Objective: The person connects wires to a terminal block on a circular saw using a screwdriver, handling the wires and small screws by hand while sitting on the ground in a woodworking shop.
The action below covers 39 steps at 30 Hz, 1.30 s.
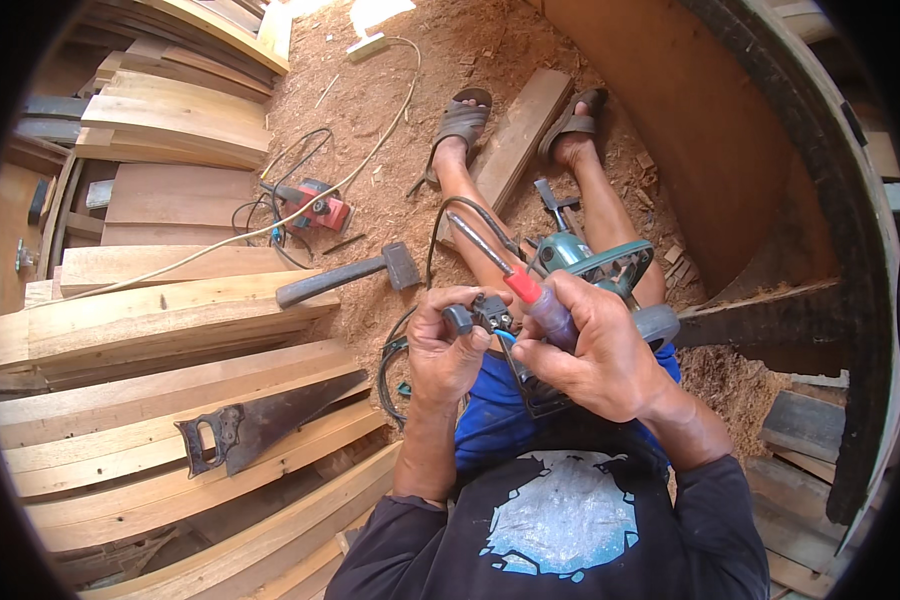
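Both my hands are close together above my lap. Pinched in my left hand [447, 345] is a small black switch [490, 312] with metal terminals. My right hand [605, 350] is closed round a screwdriver [553, 318] with a clear purplish handle and a red collar. Its metal shaft points up and away to the left. A blue wire [507, 337] shows between the hands, by my right fingers. Under and beyond my right hand, a green corded power tool [567, 250] rests between my legs, partly hidden by that hand. A black cord [432, 240] loops beside it.
Stacked planks [170, 310] fill the left side, with a hammer [350, 275] and handsaw [260, 425] on them. A red power tool [315, 205] and pale extension cord [390, 130] lie on sawdust. A board [520, 130] lies between my feet; a large curved brown panel [710, 130] stands right.
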Motion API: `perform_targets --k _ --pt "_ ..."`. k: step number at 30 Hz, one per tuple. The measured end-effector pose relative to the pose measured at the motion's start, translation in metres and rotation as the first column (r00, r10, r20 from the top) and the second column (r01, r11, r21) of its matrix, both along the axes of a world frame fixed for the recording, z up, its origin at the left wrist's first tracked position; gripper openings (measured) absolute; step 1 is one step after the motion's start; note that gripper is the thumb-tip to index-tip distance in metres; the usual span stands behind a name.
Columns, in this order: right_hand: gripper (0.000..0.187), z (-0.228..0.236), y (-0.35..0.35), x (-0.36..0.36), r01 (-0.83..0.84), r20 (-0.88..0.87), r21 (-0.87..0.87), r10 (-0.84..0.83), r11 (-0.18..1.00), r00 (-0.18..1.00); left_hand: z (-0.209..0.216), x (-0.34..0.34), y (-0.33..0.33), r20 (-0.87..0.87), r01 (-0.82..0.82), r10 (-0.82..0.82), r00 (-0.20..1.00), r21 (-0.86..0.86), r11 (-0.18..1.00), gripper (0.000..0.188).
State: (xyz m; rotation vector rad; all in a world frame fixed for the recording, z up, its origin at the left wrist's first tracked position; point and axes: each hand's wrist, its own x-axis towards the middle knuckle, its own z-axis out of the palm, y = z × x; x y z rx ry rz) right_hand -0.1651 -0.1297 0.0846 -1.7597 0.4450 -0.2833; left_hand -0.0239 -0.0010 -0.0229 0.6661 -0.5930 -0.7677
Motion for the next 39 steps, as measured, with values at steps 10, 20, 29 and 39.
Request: perform_targets --k 10,20,29,39 --pt "0.017 0.005 0.001 -0.001 0.063 0.000 0.112 -0.063 0.992 0.998 0.015 -0.011 -0.006 -0.118 0.100 -0.101 0.988 -0.015 0.995 0.047" --pt "0.017 0.013 -0.007 -0.001 0.155 0.090 0.013 -0.155 0.988 0.984 0.004 -0.001 -0.014 -0.157 0.159 -0.170 0.973 -0.083 0.984 0.042" --pt "0.020 -0.001 -0.001 0.008 0.070 0.050 -0.065 -0.067 0.995 0.996 0.020 -0.004 -0.015 -0.193 0.076 -0.086 0.977 -0.056 0.995 0.046" --pt "0.021 -0.007 0.004 0.005 0.065 0.077 0.099 -0.073 0.993 0.994 0.018 -0.007 -0.012 -0.126 0.029 -0.039 0.991 -0.088 0.996 0.037"
